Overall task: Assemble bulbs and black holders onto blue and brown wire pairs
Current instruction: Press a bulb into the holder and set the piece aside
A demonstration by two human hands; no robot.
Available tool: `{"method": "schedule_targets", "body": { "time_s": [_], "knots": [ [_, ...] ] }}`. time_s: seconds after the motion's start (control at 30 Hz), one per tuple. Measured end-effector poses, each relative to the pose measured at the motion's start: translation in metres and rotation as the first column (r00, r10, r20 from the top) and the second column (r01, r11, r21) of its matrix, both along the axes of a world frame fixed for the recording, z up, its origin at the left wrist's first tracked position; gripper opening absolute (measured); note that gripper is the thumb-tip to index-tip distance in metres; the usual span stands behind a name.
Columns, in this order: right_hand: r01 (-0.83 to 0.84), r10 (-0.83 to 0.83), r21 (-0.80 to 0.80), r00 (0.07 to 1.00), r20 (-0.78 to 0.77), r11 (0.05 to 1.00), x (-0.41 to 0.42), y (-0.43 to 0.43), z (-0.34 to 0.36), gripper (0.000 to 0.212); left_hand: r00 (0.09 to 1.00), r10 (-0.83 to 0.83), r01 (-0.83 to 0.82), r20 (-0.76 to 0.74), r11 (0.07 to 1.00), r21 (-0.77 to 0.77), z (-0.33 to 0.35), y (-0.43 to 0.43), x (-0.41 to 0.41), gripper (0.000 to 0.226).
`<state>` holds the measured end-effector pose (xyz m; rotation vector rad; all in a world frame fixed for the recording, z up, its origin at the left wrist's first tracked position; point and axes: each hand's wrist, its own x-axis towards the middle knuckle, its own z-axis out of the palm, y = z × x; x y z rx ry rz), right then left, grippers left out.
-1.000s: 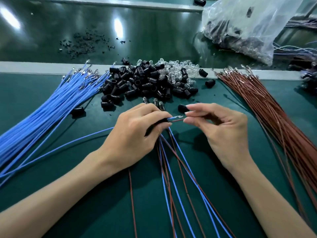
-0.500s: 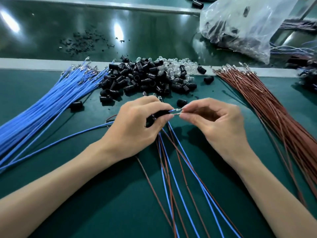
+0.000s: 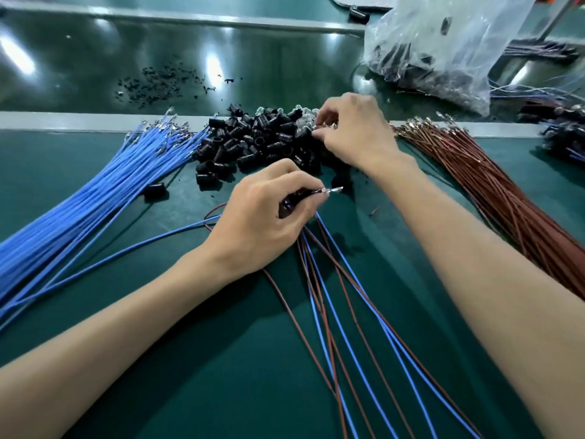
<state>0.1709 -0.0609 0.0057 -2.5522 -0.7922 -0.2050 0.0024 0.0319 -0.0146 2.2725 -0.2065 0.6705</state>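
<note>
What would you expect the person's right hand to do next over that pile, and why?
Probably pinch one bulb and carry it back to the left hand. That hand grips a wire pair with bare metal terminals sticking out and no bulb on them, while the right hand has its fingertips in the clear bulbs beside the black holders.

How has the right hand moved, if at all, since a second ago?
Yes: the right hand left the blue and brown wire ends the left hand pinches and reached forward onto the heap of black plastic holders and clear bulbs.
</note>
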Motion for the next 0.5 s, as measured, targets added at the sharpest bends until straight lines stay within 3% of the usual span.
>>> {"method": "schedule_targets", "body": {
  "time_s": [0.4, 0.5],
  "knots": [
    [-0.007, -0.054, 0.293, 0.978, 0.200, 0.956, -0.019, -0.022, -0.001, 0.015, 0.999, -0.010, 0.008, -0.033, 0.998, -0.060, -0.001, 0.000, 0.001, 0.011],
    [-0.049, 0.013, 0.494, 0.997, 0.077, 0.868, -0.043, -0.044, 0.006, 0.008, 0.999, -0.023, 0.017, -0.048, 0.993, -0.115, 0.000, 0.000, 0.001, 0.009]
  ]
}}
